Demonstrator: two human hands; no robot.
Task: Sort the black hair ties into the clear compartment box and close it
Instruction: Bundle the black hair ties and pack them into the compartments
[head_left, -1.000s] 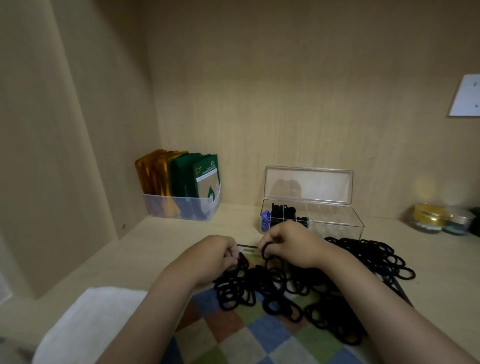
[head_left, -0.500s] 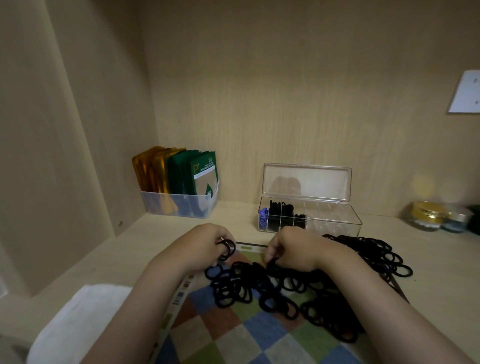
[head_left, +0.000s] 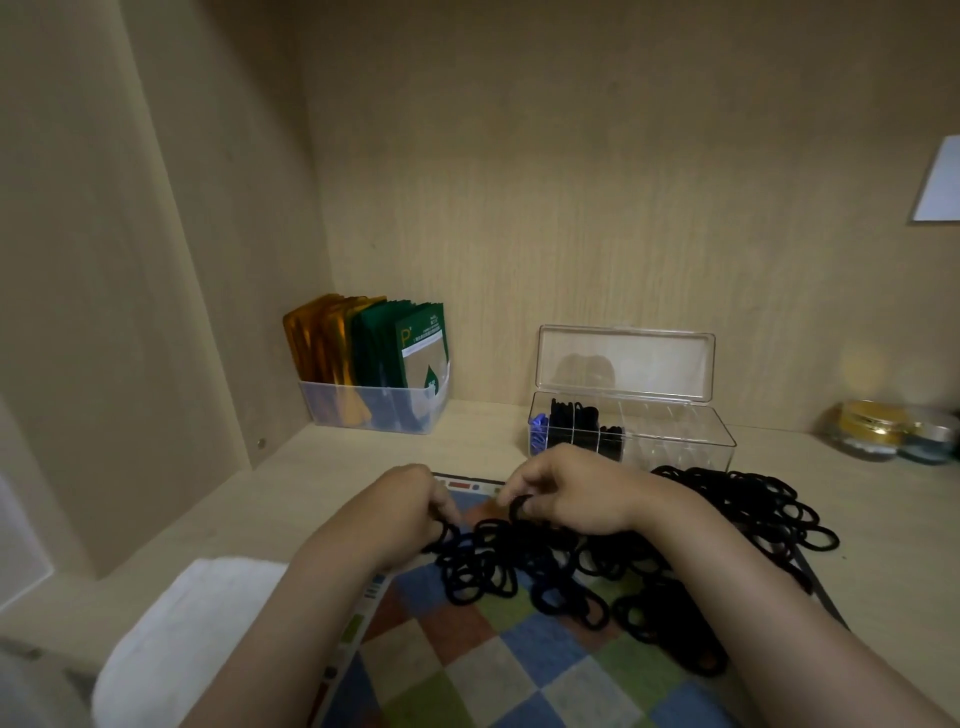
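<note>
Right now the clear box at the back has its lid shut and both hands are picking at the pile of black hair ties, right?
Not quite. The head view shows the clear box with its lid standing open, not shut. The rest holds: the left hand and right hand are both picking at the pile of black hair ties.

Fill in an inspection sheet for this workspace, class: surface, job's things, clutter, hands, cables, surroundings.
Surface: pale wooden shelf, checked mat on it.
Job's things: clear box, lid up, some ties inside at left; pile of black hair ties on the mat.
Clutter: tub of packets; jars; white cloth.
Hands: left hand and right hand each pinching ties from the pile.
Cables: nothing seen.
Surroundings: wooden walls; white sheet at right.
</note>
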